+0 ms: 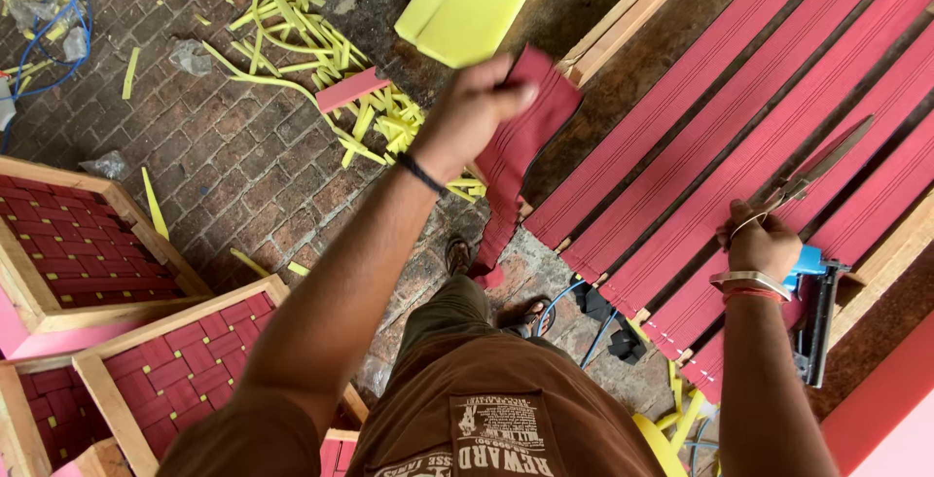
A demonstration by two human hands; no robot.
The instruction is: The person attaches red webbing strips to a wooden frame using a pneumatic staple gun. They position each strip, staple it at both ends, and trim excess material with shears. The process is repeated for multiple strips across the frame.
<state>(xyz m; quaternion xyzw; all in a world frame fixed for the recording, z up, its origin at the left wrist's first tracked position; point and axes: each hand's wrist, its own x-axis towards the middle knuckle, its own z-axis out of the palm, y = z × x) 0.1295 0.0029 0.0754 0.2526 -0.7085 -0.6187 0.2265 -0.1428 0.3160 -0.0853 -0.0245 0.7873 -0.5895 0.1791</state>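
My left hand [474, 107] is raised and grips a red webbing strip [518, 151] that hangs down in folds toward the floor. My right hand [761, 240] holds a pair of scissors [822, 163], blades pointing up and right over the red straps [739, 137] stretched across a wooden frame [623, 25]. A blue and black staple gun [815, 302] rests on the frame just right of that hand.
Yellow foam offcuts [321, 59] litter the brick floor, beside a yellow foam sheet [467, 10]. Wooden frames with woven red webbing [83, 244] lie at the lower left. A blue hose [574, 307] runs by my sandalled feet.
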